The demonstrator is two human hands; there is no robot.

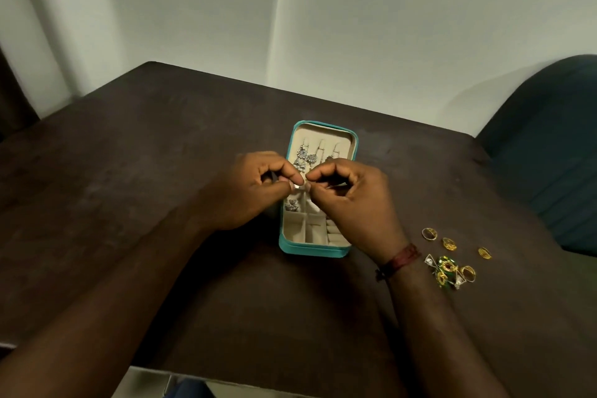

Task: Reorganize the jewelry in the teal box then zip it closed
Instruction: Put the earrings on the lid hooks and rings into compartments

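The teal jewelry box lies open in the middle of the dark table, its cream lining showing. Silver earrings hang in its lid half, and a silver piece sits in one compartment of the base. My left hand and my right hand meet above the box's middle, and the fingertips of both pinch one small silver jewelry piece between them. Most of that piece is hidden by my fingers.
Loose jewelry lies on the table to the right of the box: three gold rings in a row and a cluster of green and gold pieces. A dark teal chair stands at the table's right edge. A wall rises behind.
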